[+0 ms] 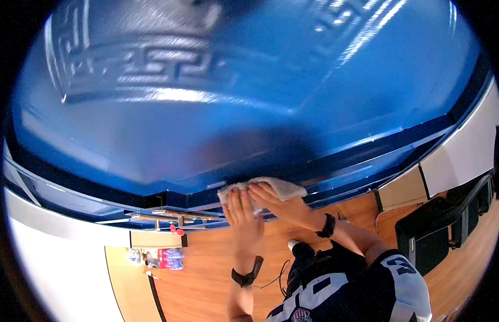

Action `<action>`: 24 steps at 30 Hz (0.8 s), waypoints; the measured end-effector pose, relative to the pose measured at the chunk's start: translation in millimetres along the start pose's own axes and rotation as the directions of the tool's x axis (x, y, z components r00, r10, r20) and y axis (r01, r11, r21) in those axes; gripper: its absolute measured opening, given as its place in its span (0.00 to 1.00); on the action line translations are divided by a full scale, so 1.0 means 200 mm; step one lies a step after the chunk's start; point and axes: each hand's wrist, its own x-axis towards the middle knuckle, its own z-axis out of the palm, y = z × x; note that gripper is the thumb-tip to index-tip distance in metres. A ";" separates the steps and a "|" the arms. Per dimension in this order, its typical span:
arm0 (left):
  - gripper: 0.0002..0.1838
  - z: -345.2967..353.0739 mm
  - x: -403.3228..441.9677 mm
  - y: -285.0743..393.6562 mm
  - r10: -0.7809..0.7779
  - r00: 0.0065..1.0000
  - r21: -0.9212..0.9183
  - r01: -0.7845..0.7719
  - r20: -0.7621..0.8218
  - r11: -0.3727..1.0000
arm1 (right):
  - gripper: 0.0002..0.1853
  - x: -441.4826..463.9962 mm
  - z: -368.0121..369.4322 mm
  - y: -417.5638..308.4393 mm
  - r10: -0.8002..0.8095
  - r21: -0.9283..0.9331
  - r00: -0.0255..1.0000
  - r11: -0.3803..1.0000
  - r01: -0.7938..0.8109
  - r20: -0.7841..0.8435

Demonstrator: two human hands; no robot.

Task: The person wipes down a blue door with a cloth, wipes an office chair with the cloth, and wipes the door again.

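Observation:
A light grey-white cloth [284,189] lies against the lower edge of a glossy blue panel [180,139] with a raised key pattern. My left hand [243,214] presses the cloth's left part, its fingers laid out side by side on it. Just to the right, my right hand [276,204] rests on the middle of the cloth, fingers extended over the fabric. Both hands touch the cloth near each other. Dark bands are on both wrists.
Black chairs [426,236] stand at the right on the wooden floor [206,273]. Red and blue packaged items [170,258] are at the lower left. A thin dark cable [281,276] runs on the floor. Below the panel's left part is a door handle or latch [180,217].

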 end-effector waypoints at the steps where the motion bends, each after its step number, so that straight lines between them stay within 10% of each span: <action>1: 0.47 0.02 0.03 0.07 0.031 0.999 -0.026 -0.030 0.009 0.999 | 0.30 -0.06 -0.03 0.06 0.024 0.025 1.000 0.999 -0.025 0.019; 9: 0.45 0.19 0.32 0.77 0.382 0.924 -0.043 -0.382 0.011 0.923 | 0.38 -0.58 -0.34 0.67 0.404 0.373 0.892 0.810 -0.452 0.204; 14: 0.27 0.36 0.54 1.33 0.550 0.823 -0.040 -0.560 -0.141 0.827 | 0.39 -0.95 -0.54 1.05 0.595 0.140 0.800 0.801 -0.582 -0.076; 24: 0.31 0.73 0.75 2.29 0.621 0.740 0.314 -0.543 -0.258 0.779 | 0.35 -1.47 -0.60 1.41 0.813 -0.125 0.512 0.497 -0.858 -0.279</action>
